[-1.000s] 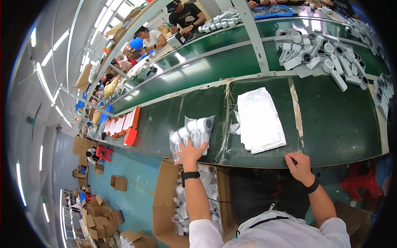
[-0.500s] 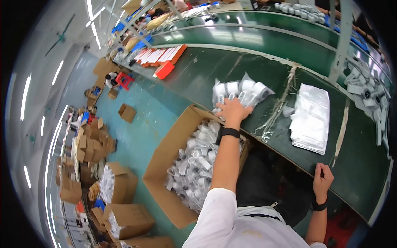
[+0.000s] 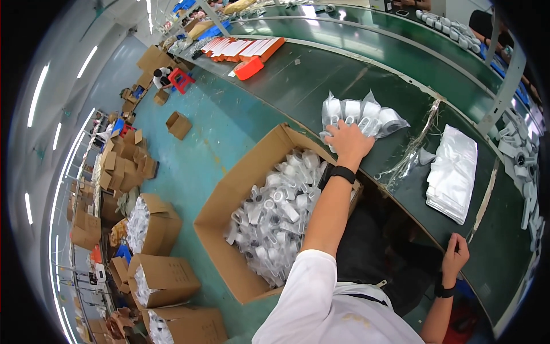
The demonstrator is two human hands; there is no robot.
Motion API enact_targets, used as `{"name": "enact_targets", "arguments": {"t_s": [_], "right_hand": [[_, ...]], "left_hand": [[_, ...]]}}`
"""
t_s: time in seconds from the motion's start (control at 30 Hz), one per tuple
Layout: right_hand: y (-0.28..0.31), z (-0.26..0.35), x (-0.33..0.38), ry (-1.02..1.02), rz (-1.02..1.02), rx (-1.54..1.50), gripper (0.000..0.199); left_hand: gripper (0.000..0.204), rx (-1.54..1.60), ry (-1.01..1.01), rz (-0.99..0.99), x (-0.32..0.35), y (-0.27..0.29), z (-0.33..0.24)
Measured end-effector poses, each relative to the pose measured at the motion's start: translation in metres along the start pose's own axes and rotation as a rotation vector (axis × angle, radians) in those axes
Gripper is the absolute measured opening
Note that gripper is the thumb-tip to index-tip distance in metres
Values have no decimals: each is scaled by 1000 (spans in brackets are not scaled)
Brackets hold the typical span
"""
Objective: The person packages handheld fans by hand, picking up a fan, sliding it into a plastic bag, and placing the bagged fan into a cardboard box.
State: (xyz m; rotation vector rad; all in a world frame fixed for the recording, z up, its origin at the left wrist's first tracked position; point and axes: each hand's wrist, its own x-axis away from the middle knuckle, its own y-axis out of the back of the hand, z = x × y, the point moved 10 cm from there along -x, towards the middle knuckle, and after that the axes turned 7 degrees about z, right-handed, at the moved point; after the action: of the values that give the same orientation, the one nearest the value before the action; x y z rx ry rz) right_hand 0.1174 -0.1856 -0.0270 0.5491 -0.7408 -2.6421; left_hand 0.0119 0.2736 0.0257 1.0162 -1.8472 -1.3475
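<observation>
- Covering the near ends of a row of bagged white parts (image 3: 352, 107), the left hand (image 3: 350, 141) has its fingers spread over the plastic; no clear pinch visible.
- Bagged parts lie on the green bench (image 3: 303, 86), close to its front edge.
- Right hand (image 3: 455, 256) sits near that edge farther right, fingers curled together, nothing seen in them; contact with the bench: cannot tell.
- Step in hand, as judged: gathering or steadying the bagged row. Moving it would call for fingers closing around all the bags, since slick film could let one slip.
- Open carton (image 3: 243, 178) stands below the edge, beside the left forearm, heaped with similar bagged parts (image 3: 275, 218).
- Bare bench runs left toward an orange roll (image 3: 249, 69); good room there.
- Right side tighter: clear plastic strands (image 3: 409, 163), then a white flat stack (image 3: 452, 175).
</observation>
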Motion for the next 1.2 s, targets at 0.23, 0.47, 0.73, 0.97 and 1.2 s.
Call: {"name": "enact_targets", "arguments": {"t_s": [0.23,0.47,0.73,0.97,1.2], "right_hand": [[-2,-2,0,19,2,26,15],[0,-6,-1,33,-4,105,15],[-3,-11,-2,16,-3,118,17],[4,-32,0,-41,14,126,23],[1,-25,2,-39,5,128,22]], "left_hand": [[60,23,-71,-345,38,30,78],[67,-15,494,-418,151,52,302],[78,98,1071,-225,291,-41,492],[73,-27,1072,24,285,-120,503],[69,-24,997,132,262,-129,515]]}}
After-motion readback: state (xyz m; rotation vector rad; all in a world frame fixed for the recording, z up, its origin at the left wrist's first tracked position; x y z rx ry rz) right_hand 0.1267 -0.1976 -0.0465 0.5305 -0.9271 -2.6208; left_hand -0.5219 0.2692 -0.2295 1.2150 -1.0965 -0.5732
